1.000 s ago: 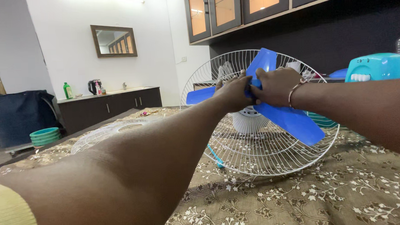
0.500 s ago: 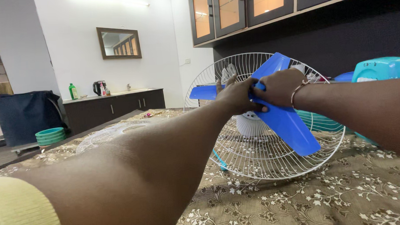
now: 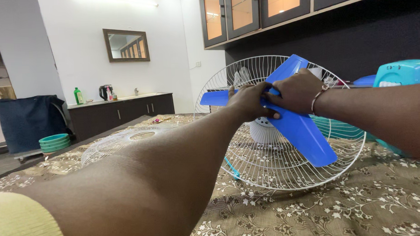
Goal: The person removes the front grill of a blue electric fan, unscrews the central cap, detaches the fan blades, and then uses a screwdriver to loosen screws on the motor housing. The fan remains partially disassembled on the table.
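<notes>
Both hands on the blue fan blade (image 3: 298, 126), at its hub, in front of the white rear wire guard (image 3: 286, 169), which stands tilted on the cloth-covered counter (image 3: 315, 212). My left hand (image 3: 249, 101) wraps the hub from the left, fingers closed around it. My right hand (image 3: 296, 91) clamps from the right, bracelet on the wrist, fingers curled over the hub and the root of the upper blade.

White motor housing (image 3: 262, 130) sits just behind and below the hub; can't tell if the blade is seated on the shaft or just held against it.

Handling call: thin moulded plastic, light, stiff at the hub, flexy toward the tips. Smooth surface, probably slippery. Hold at the hub, not the tips; they'd bend or crack under load. Guard wires are thin and springy, so I'd avoid leaning on them.

Second wire guard (image 3: 120, 139) lies flat on the counter, left, well apart. Turquoise plastic body (image 3: 401, 73) at right, behind my right arm.
</notes>
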